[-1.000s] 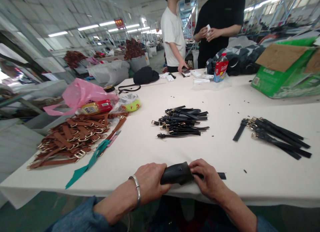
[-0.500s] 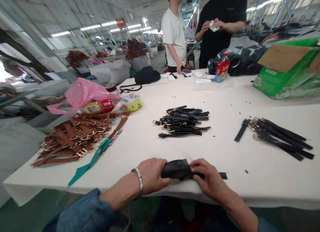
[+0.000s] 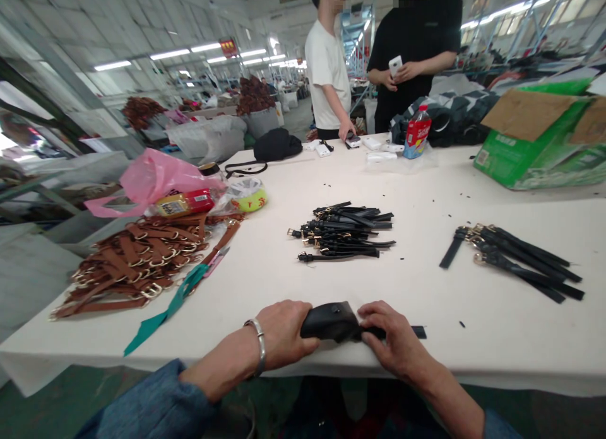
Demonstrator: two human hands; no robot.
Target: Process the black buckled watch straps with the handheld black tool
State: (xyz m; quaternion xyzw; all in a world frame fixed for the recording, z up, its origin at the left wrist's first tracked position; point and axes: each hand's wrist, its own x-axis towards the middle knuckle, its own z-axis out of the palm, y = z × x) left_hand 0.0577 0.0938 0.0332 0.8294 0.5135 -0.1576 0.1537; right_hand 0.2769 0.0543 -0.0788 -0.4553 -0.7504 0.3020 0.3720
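Near the front edge of the table, my left hand (image 3: 285,332) is wrapped round a smooth, black, curved piece (image 3: 330,320) with a small knob on top. Its exact kind cannot be made out. My right hand (image 3: 395,338) pinches a black strap (image 3: 418,332) against the right end of that piece; the strap's cut end sticks out beyond my fingers. The spot where strap and piece meet is partly hidden by my fingertips. Ahead lies a pile of black buckled straps (image 3: 348,226). To the right is a smaller group of black straps (image 3: 525,256) with gold buckles.
On the left are brown buckled straps (image 3: 137,256), scissors (image 3: 215,262) with a teal cloth strip (image 3: 165,313), and a pink bag (image 3: 154,177). A red bottle (image 3: 417,133) and a green box (image 3: 525,142) stand farther back. Two people stand across the table.
My hands keep nearly the same hold on the black piece and strap. The view has shifted slightly. Across the table, the person in black has lowered their hands and the white object.
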